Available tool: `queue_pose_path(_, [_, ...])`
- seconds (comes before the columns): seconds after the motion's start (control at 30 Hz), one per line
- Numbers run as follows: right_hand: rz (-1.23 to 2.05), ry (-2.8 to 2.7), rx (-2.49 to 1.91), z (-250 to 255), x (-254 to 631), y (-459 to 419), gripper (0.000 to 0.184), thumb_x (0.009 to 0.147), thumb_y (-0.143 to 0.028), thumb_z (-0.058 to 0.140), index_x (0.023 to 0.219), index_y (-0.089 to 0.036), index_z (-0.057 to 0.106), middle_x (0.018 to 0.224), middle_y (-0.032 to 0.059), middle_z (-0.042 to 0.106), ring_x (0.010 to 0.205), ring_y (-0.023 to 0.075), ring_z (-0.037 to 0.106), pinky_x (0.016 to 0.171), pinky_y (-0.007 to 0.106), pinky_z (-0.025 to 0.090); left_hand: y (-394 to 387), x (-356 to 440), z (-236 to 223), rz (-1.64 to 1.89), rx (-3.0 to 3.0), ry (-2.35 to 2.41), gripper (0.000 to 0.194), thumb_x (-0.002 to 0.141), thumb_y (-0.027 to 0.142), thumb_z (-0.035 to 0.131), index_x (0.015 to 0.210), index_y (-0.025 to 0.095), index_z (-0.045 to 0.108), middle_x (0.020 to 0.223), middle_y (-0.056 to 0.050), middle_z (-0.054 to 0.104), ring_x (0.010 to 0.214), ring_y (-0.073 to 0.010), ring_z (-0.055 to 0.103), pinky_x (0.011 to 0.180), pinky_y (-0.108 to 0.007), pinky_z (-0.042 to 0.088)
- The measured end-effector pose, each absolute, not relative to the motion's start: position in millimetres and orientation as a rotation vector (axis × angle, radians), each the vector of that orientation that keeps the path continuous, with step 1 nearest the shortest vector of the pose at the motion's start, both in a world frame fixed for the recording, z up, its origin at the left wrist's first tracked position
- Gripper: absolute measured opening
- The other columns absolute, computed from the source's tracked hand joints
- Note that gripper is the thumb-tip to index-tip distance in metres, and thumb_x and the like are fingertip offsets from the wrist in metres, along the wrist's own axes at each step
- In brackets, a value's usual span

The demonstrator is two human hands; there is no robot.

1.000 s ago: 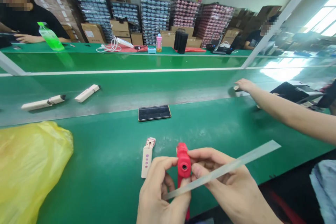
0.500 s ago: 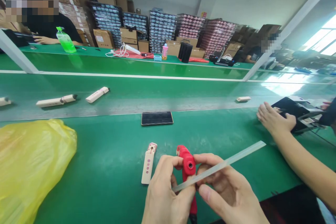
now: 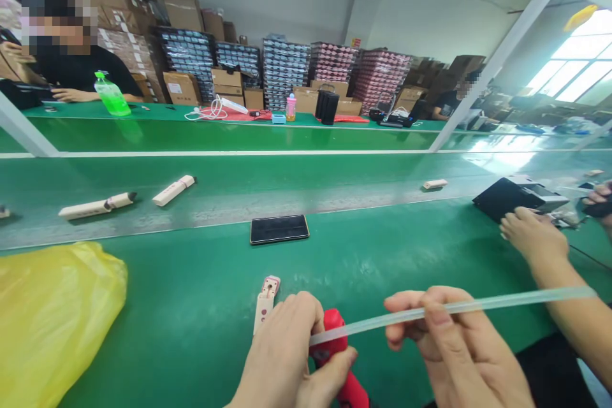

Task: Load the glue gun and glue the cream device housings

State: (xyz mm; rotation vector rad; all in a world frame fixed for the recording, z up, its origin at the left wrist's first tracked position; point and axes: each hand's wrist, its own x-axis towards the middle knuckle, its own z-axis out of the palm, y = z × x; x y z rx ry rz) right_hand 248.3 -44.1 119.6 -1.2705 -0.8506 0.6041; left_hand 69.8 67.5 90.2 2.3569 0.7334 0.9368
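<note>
My left hand [image 3: 287,350] is closed around a red hot glue gun [image 3: 352,390], partly hidden by the fingers. A long translucent glue stick [image 3: 377,322] slants up to the right across the view. Its left end meets the back of the gun beside my left fingers; whether it sits inside the hole cannot be told. My right hand [image 3: 463,344] pinches the stick near its middle between thumb and fingers. Just beyond my left hand lies a pale, slim handheld casing [image 3: 266,306] with small pink buttons, its lower part covered by the hand.
A dark phone [image 3: 280,229] lies on the green bench ahead. At left is a yellow plastic bag [image 3: 57,312]. Several pale devices [image 3: 173,190] rest on the strip behind. On the right, a co-worker's hand [image 3: 538,242] touches a black machine [image 3: 507,201].
My right hand has moved right, off the gun, and now pinches the glue stick, which has shifted right with it. My left hand has turned the gun. The co-worker's hand has moved right.
</note>
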Motion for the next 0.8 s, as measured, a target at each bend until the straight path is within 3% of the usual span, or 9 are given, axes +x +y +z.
queue_pose_path(0.07, [0.582, -0.860, -1.212, 122.7, 258.5, -46.7, 0.017, 0.111, -0.040, 0.057, 0.105, -0.033, 0.070, 0.102, -0.0007, 0.083, 0.076, 0.0131, 0.079, 0.075, 0.019, 0.068, 66.6, 65.4, 93.1, 0.828, 2.252, 0.773, 0.030, 0.086, 0.020, 0.069, 0.084, 0.028, 0.041, 0.079, 0.005, 0.065, 0.068, -0.0171, 0.059, 0.055, -0.024, 0.044])
queue_pose_path(0.17, [0.528, -0.858, -1.190, 126.7, 267.6, -50.3, 0.014, 0.110, -0.038, 0.059, 0.108, -0.032, 0.072, 0.101, 0.0015, 0.084, 0.078, 0.0159, 0.081, 0.077, 0.022, 0.070, 63.1, 60.6, 101.0, 0.715, 2.064, 0.784, 0.019, 0.088, 0.017, 0.062, 0.095, 0.029, 0.049, 0.083, 0.004, 0.069, 0.071, -0.0161, 0.060, 0.064, -0.023, 0.052])
queue_pose_path(0.3, [0.357, -0.825, -1.128, 126.9, 273.1, -55.5, 0.008, 0.106, -0.032, 0.068, 0.110, -0.029, 0.074, 0.097, 0.0023, 0.085, 0.073, 0.0177, 0.082, 0.070, 0.023, 0.072, 66.7, 54.2, 116.4, 0.571, 1.980, 0.772, 0.045, 0.091, 0.017, 0.069, 0.132, 0.032, 0.062, 0.102, 0.000, 0.077, 0.086, -0.0182, 0.066, 0.077, -0.024, 0.056])
queue_pose_path(0.43, [0.205, -0.793, -1.120, 127.6, 271.2, -54.5, 0.012, 0.099, -0.034, 0.078, 0.108, -0.026, 0.075, 0.090, 0.0040, 0.084, 0.070, 0.0218, 0.081, 0.061, 0.029, 0.072, 76.4, 47.0, 122.7, 0.481, 2.079, 0.728, 0.030, 0.088, 0.017, 0.082, 0.113, 0.032, 0.077, 0.097, 0.001, 0.081, 0.095, -0.0222, 0.067, 0.095, -0.033, 0.057])
queue_pose_path(0.6, [0.215, -0.769, -1.205, 136.8, 256.3, -40.4, 0.036, 0.086, -0.059, 0.086, 0.094, -0.026, 0.075, 0.083, 0.0062, 0.080, 0.075, 0.0288, 0.079, 0.063, 0.040, 0.072, 75.0, 41.0, 114.6, 0.654, 2.084, 0.687, 0.039, 0.088, 0.023, 0.088, 0.118, 0.038, 0.070, 0.098, 0.009, 0.080, 0.094, -0.0195, 0.072, 0.123, -0.045, 0.040])
queue_pose_path(0.8, [0.196, -0.863, -1.278, 138.4, 250.0, -41.3, 0.036, 0.083, -0.062, 0.087, 0.090, -0.027, 0.078, 0.080, 0.0071, 0.079, 0.078, 0.0301, 0.080, 0.065, 0.037, 0.072, 70.5, 45.0, 111.4, 0.680, 2.105, 0.617, 0.040, 0.090, 0.026, 0.088, 0.121, 0.039, 0.066, 0.100, 0.012, 0.076, 0.091, -0.0164, 0.072, 0.125, -0.043, 0.029])
